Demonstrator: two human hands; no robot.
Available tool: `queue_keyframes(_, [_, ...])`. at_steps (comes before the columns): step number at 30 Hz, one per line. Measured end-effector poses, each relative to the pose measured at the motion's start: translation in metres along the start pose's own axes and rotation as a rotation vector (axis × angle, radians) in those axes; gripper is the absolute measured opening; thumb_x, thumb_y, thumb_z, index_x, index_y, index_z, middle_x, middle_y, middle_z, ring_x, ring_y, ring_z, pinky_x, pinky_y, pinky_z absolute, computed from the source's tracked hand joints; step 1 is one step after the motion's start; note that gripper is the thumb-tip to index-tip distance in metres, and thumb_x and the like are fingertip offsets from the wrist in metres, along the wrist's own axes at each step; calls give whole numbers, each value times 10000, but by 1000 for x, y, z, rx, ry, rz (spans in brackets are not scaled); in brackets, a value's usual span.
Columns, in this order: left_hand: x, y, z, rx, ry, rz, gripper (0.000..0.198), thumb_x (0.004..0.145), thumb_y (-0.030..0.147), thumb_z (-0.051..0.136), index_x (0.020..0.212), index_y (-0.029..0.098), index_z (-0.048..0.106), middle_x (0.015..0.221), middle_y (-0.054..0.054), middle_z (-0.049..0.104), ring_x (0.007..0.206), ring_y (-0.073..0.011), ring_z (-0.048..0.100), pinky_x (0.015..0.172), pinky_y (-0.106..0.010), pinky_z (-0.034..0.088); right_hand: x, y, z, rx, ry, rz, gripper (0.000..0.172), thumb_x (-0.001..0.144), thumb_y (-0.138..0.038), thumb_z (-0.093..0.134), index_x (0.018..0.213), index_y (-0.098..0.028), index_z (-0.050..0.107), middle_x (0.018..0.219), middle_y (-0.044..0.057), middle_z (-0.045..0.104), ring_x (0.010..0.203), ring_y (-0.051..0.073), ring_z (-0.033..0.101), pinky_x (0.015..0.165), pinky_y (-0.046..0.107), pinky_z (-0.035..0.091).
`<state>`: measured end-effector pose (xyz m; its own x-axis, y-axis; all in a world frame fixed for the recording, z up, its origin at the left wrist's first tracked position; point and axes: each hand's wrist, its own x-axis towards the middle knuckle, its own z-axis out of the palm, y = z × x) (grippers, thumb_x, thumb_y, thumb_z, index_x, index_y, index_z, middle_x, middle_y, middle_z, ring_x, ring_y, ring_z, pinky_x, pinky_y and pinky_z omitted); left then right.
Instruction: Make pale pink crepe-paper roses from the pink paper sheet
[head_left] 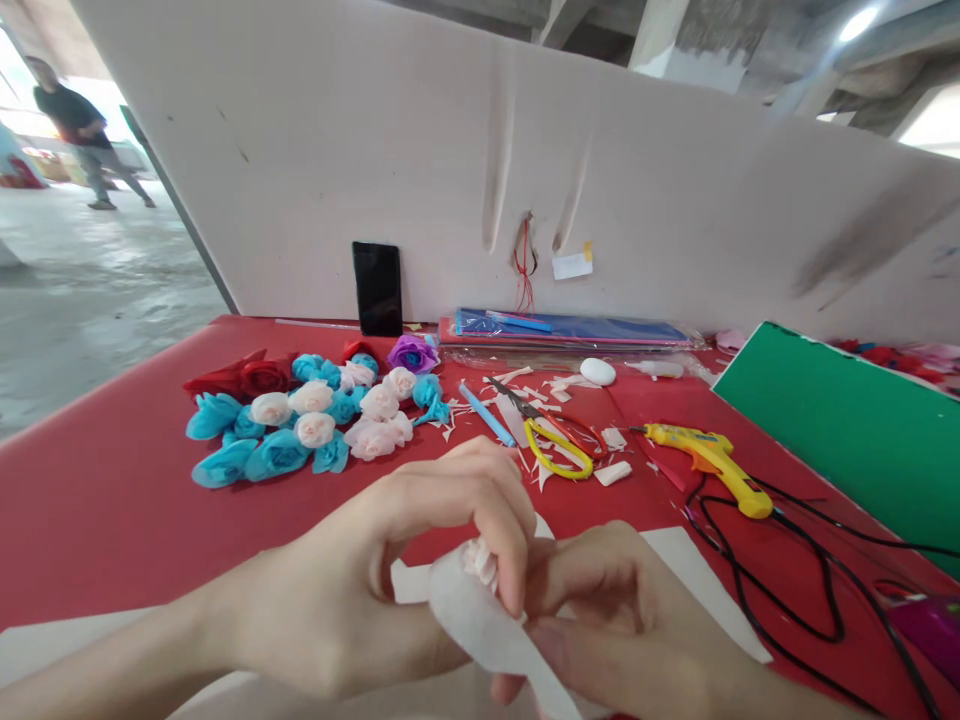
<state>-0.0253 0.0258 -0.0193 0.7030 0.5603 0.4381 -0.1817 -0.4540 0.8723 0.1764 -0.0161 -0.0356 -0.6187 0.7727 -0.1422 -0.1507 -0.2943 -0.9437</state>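
My left hand (352, 570) is closed around a small pale paper flower (481, 562), its ruffled centre showing between thumb and forefinger. A whitish crepe paper strip (487, 630) wraps the flower's near side and trails down towards me. My right hand (630, 610) pinches the strip near the flower's base, close against the left fingers; its fingertips are partly hidden. White paper sheets (705, 580) lie beneath both hands on the red table (120, 510). Beyond my left hand sits a cluster of finished paper roses in blue (277, 455), pale pink (381, 402), red (266, 375) and purple (412, 353).
Yellow-handled scissors (559, 450) lie among paper scraps beside a blue pen (486, 414). A yellow glue gun (712, 460) with black cable (810, 560) is at the right, near a green board (840, 430). A phone (377, 290) leans on the white partition (315, 150). A person (79, 130) stands far left.
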Motion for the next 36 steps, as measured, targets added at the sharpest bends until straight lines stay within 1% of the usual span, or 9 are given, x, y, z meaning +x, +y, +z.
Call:
queue_keyframes(4, [-1, -2, 1, -63, 48, 19, 269, 762, -16, 681, 823, 246, 672, 802, 22, 624, 851, -163, 596, 701, -227, 507, 1, -1, 3, -168, 88, -114, 299, 854, -321, 733, 596, -172, 711, 633, 9, 646, 616, 113, 581, 562, 208, 457])
queue_keyframes(8, [-2, -4, 6, -101, 93, 24, 372, 759, -79, 613, 899, 253, 706, 851, 41, 623, 825, -136, 601, 762, -223, 527, 5, 1, 3, -355, 189, -342, 267, 830, -162, 665, 568, -185, 708, 639, 20, 666, 707, 150, 624, 634, 237, 473])
queue_keyframes(13, [-5, -7, 14, -157, 260, -85, 402, 839, 41, 694, 1113, 336, 702, 1003, 68, 645, 912, -109, 620, 778, -139, 514, 4, -4, 3, -584, 244, -495, 291, 890, -148, 587, 617, -171, 686, 631, 8, 615, 631, 125, 577, 582, 229, 439])
queue_keyframes(17, [-3, -9, 18, -204, 371, -178, 458, 890, 124, 739, 1240, 405, 647, 946, 79, 674, 799, -76, 627, 698, -105, 523, 2, -7, 3, -752, 304, -561, 311, 922, -158, 535, 639, -159, 664, 629, 22, 597, 619, 136, 561, 570, 248, 434])
queue_keyframes(20, [2, -9, 23, -266, 462, -210, 406, 846, 159, 808, 1166, 382, 694, 870, 82, 707, 814, -91, 670, 681, -113, 535, 2, -8, 4, -824, 338, -588, 328, 936, -161, 514, 640, -157, 656, 635, 33, 593, 604, 147, 558, 555, 267, 432])
queue_keyframes(25, [1, -8, 29, -299, 551, -207, 391, 816, 159, 844, 1140, 332, 708, 894, 63, 743, 890, -122, 703, 720, -136, 551, 1, -12, 3, -902, 337, -597, 342, 931, -141, 503, 626, -160, 657, 635, 53, 625, 592, 158, 565, 550, 285, 435])
queue_keyframes(31, [3, -7, 30, -423, 539, -220, 330, 843, 129, 808, 1080, 326, 690, 853, 102, 738, 710, -64, 701, 689, -120, 565, 3, -8, 6, -740, 428, -608, 93, 794, -147, 634, 769, -196, 708, 696, 25, 671, 656, 167, 622, 704, 292, 529])
queue_keyframes(34, [3, -8, 32, -429, 534, -221, 322, 848, 115, 794, 1066, 328, 690, 858, 104, 738, 707, -69, 713, 689, -127, 581, 4, -5, 8, -740, 427, -576, 41, 712, -182, 724, 741, -177, 696, 666, 11, 654, 602, 151, 591, 588, 259, 492])
queue_keyframes(36, [1, -9, 34, -388, 552, -233, 319, 851, 139, 802, 1081, 327, 688, 882, 88, 747, 793, -85, 716, 719, -122, 580, 5, -5, 8, -762, 459, -568, 64, 755, -198, 726, 715, -172, 683, 644, 1, 642, 588, 136, 569, 556, 242, 459])
